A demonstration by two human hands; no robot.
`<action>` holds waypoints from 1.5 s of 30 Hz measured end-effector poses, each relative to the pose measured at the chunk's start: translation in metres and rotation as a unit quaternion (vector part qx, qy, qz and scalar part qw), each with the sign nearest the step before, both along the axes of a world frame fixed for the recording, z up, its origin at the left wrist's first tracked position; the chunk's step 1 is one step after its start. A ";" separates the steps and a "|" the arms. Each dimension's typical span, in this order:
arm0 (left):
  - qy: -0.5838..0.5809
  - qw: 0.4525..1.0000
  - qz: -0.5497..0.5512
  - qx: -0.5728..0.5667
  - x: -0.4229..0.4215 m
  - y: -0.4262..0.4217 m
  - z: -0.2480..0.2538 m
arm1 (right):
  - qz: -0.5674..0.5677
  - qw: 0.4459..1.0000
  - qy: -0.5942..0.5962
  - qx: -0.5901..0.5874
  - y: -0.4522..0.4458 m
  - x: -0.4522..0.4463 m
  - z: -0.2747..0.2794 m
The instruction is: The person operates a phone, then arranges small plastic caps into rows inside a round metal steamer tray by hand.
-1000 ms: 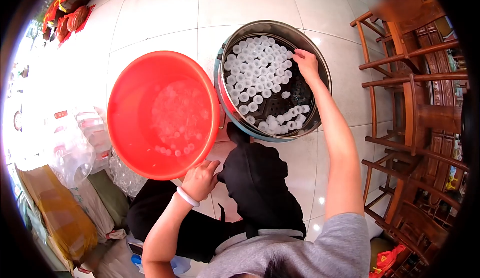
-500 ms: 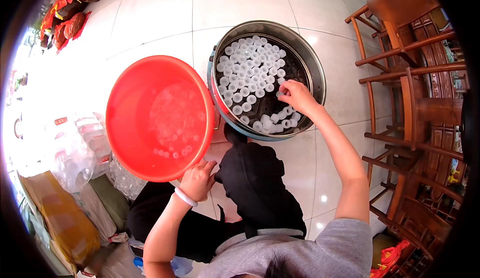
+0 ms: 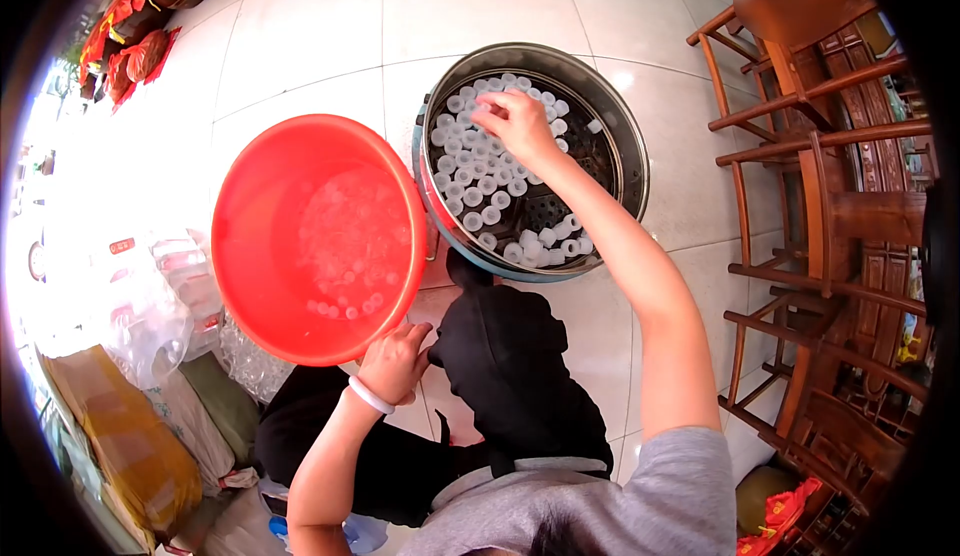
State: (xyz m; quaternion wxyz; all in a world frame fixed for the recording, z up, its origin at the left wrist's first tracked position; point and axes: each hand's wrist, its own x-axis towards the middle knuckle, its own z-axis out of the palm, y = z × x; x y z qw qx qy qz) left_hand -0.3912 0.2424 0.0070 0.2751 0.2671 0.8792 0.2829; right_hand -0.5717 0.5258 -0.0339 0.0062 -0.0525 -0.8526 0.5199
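My right hand is over the upper part of a round metal steamer pot with a dark perforated base. Its fingers are bent together right above many small translucent white cups; whether a cup is between the fingertips I cannot make out. A lone cup lies at the pot's right side, and a tilted group of cups rests by the lower wall. My left hand, a white band at its wrist, is closed on the lower rim of a red plastic basin. More small cups lie in the basin.
Wooden chairs line the right side. On the left are clear plastic bags and a taped box. Dark jars with red cloth stand at the upper left. Pale tiles cover the floor.
My right hand has moved up and left from the pot's right side to above the main group of cups. A lone cup now shows at the right. My left hand has stayed at the basin's rim.
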 end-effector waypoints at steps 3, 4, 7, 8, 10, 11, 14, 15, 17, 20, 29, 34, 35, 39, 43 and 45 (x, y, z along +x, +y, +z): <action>0.004 1.000 0.000 0.005 -0.001 0.000 0.002 | 0.006 0.992 0.095 0.080 -0.012 -0.017 -0.018; 0.004 1.000 0.002 0.009 -0.001 0.000 0.003 | 0.007 0.992 0.094 0.079 -0.015 -0.019 -0.020; 0.001 1.000 -0.002 0.005 -0.001 -0.001 0.002 | -0.001 0.992 0.108 0.064 -0.024 -0.019 -0.023; 0.000 1.000 -0.001 0.005 -0.001 -0.001 0.002 | 0.023 0.994 0.090 0.058 -0.026 -0.015 -0.020; 0.005 1.000 -0.003 0.006 -0.001 -0.001 0.002 | 0.046 0.995 0.072 0.053 -0.032 -0.007 -0.014; 0.004 1.000 -0.004 0.007 0.000 -0.001 0.001 | 0.073 0.991 0.081 0.078 -0.035 -0.003 -0.012; 0.005 1.000 -0.007 0.002 0.000 -0.001 0.002 | 0.108 0.979 0.108 0.137 -0.041 0.002 -0.015; 0.004 1.000 -0.006 0.000 0.000 0.000 0.002 | 0.112 0.975 0.121 0.151 -0.042 0.002 -0.016; 0.003 1.000 -0.005 -0.003 0.000 0.001 0.003 | 0.120 0.967 0.137 0.178 -0.044 0.002 -0.020; 0.000 1.000 -0.002 0.006 -0.001 0.002 0.005 | 0.116 0.970 0.099 0.187 -0.046 0.001 -0.021; 0.003 1.000 -0.003 0.008 0.000 0.000 0.002 | 0.084 0.978 0.137 0.134 -0.025 0.010 -0.018; 0.000 1.000 -0.003 0.002 0.000 0.000 0.002 | -0.015 0.990 0.053 0.129 0.027 0.026 -0.008; 0.001 1.000 -0.003 0.001 0.000 -0.001 0.002 | -0.047 0.984 0.073 0.158 0.041 0.028 -0.014; 0.002 1.000 -0.001 0.009 0.002 -0.002 -0.001 | -0.109 0.926 0.078 0.352 0.096 0.031 -0.029; 0.013 1.000 -0.002 0.008 0.002 -0.002 -0.002 | -0.060 0.887 0.034 0.457 0.130 0.033 -0.054; 0.007 1.000 0.007 0.008 0.002 -0.002 -0.001 | -0.061 0.893 -0.023 0.445 0.135 0.032 -0.057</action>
